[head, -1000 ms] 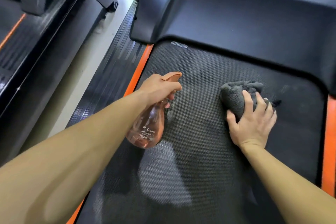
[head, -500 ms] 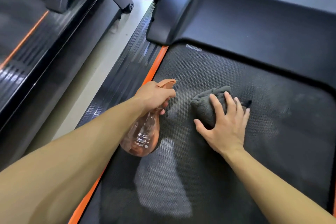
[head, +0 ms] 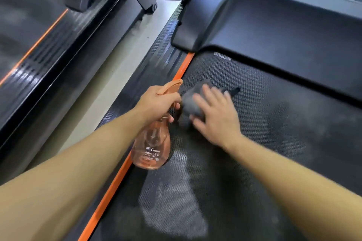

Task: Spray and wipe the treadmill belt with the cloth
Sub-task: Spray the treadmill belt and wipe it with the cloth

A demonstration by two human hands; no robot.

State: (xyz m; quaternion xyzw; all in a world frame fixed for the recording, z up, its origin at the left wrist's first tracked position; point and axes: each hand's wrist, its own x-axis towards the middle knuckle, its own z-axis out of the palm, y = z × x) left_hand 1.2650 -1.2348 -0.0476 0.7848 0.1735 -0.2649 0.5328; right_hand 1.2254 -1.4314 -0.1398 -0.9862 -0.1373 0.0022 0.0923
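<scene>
Evidently the cloth (head: pixel 189 103) is pressed onto the belt (head: pixel 274 123) by the spread right grip (head: pixel 215 117) for wiping; the bottle (head: pixel 151 148) is held aside, ready, clasped in the left grip (head: pixel 158 101).

Surroundings of the machine
A second treadmill (head: pixel 51 58) stands at left, across a strip of pale floor (head: pixel 119 74); a black motor hood (head: pixel 284 35) lies ahead.

right hand (head: pixel 215 117) slid cloth (head: pixel 191 103) leftward, beside bottle (head: pixel 151 146)
</scene>
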